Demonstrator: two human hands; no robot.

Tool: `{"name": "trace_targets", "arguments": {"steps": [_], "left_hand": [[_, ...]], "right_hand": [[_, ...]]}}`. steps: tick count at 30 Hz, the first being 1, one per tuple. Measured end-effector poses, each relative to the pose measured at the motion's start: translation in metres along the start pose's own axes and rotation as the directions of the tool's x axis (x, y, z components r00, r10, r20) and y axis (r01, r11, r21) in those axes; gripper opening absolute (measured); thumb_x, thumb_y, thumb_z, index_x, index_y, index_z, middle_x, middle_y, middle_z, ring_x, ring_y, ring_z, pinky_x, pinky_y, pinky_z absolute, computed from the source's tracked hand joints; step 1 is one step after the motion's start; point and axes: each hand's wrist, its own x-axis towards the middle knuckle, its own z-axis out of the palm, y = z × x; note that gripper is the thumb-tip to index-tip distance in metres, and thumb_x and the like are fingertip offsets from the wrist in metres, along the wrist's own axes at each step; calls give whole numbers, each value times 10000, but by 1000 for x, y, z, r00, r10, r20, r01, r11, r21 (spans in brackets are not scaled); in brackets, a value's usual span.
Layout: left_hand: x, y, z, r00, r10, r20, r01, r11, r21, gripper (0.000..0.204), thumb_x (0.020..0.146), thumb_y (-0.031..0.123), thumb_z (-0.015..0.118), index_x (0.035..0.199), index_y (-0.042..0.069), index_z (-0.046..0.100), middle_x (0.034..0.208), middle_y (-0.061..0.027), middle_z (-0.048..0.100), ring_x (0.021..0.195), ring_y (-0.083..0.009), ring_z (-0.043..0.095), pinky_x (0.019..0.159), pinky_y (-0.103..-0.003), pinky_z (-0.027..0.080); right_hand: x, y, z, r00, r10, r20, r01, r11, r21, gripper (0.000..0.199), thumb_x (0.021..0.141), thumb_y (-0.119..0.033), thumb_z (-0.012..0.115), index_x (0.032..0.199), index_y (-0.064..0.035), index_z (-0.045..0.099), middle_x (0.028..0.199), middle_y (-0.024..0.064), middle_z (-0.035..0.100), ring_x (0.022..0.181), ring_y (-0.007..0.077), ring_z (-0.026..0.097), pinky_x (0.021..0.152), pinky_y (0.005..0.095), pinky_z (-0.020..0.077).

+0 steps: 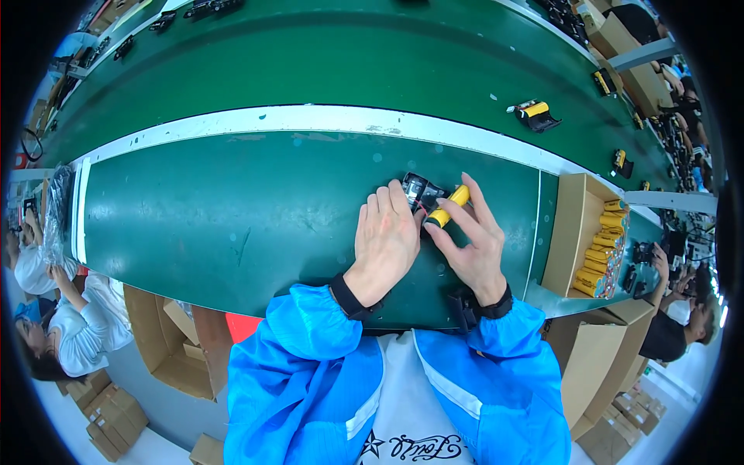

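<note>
In front of me, over the green workbench point(194, 209), my left hand point(385, 236) is closed on a black plastic housing point(419, 191). Its fingers lie together along the housing's left side, and the thumb is mostly hidden. A yellow cylindrical battery pack point(449, 206) with a dark end is pinched between the thumb and fingers of my right hand point(477, 244). The pack is tilted and sits against the right side of the housing. A thin reddish wire point(421, 207) shows between the two parts. Another black part point(463, 310) lies by my right wrist at the bench's near edge.
To the right stands a cardboard box point(570, 232) holding several yellow battery packs point(604, 248). Beyond a white rail point(310, 118) runs a green conveyor point(310, 62) carrying a black-and-yellow assembly point(536, 115). Open cartons point(174, 341) stand below the bench. Other people work at both sides.
</note>
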Motion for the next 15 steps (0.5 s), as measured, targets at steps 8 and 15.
{"name": "trace_targets", "arguments": {"steps": [8,15], "left_hand": [[0,-24,-5,993,118,-30,-122,975,-187,651,808,36,688,1373,-57,379,1110,-202,512,924,-364,600,773,-454,514],[-3,-33,-45,969,211,127,-148,912,-383,651,786,-55,671,1380,124,473,1255,-177,495,881,-365,659,732,-435,579]], "right_hand": [[5,-16,23,992,-127,25,128,991,-47,337,790,-55,754,1122,-42,698,1474,281,383,1180,407,565,959,439,508],[11,-31,20,991,-53,122,76,977,-199,341,781,-60,755,1117,-68,696,1443,280,415,1233,434,482,986,469,466]]}}
